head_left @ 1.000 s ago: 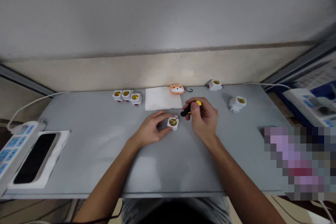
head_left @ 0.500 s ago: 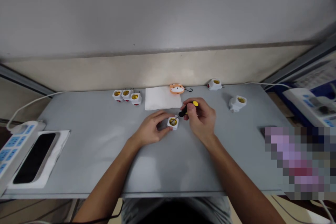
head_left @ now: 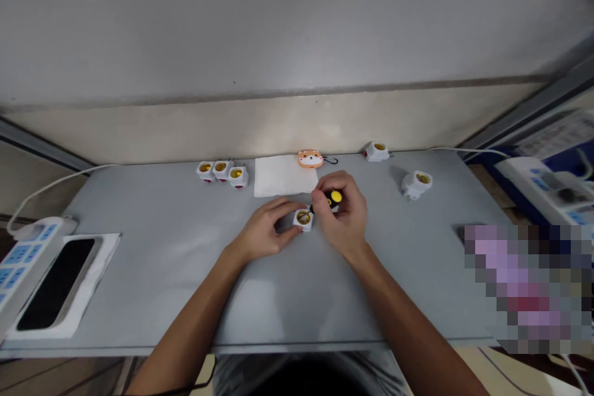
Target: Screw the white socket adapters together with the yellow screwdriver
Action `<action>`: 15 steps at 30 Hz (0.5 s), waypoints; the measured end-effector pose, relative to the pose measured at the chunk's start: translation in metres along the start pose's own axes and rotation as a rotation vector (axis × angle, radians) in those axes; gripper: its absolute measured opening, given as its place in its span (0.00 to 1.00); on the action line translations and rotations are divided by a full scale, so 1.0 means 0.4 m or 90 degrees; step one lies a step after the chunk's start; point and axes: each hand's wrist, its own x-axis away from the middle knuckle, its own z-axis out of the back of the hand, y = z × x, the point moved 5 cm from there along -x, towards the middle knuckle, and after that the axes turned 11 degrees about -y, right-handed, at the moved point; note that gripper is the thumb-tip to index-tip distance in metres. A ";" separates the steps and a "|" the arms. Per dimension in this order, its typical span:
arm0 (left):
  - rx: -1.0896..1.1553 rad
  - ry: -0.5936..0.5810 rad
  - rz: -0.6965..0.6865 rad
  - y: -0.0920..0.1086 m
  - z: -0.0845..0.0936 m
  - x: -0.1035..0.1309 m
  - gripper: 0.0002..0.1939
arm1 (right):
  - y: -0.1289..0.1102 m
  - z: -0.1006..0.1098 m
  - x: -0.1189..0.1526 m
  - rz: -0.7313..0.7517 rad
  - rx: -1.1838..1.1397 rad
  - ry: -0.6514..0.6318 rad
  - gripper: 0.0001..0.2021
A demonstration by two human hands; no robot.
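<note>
A white plug-in lamp socket (head_left: 303,219) with a gold-coloured screw shell stands on the grey table. My left hand (head_left: 269,228) grips it from the left, thumb in front and fingers behind. In my right hand (head_left: 344,210) is a screwdriver (head_left: 336,197) with a black and yellow handle. Its thin shaft slants down to the left, and the tip reaches into the socket's opening. What the tip touches inside is too small to make out.
Several similar sockets (head_left: 221,170) stand at the back left; one (head_left: 376,151) is at the back right, another (head_left: 416,184) nearer. A white tissue (head_left: 284,176) carries an orange animal-faced case (head_left: 310,159). A phone (head_left: 59,284) and power strip (head_left: 34,247) lie left, another strip (head_left: 542,182) right.
My right hand has shifted slightly left and lowered the screwdriver handle towards the socket, turning its grip. The left hand keeps its hold on the socket. The whole view has moved slightly.
</note>
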 end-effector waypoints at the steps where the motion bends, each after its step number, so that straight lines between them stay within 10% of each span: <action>1: 0.001 -0.002 0.001 -0.001 -0.001 0.000 0.18 | 0.005 -0.007 0.003 -0.007 -0.017 -0.003 0.08; 15: -0.003 0.001 -0.014 0.003 -0.004 0.000 0.16 | 0.011 -0.067 -0.011 -0.133 -0.257 -0.096 0.12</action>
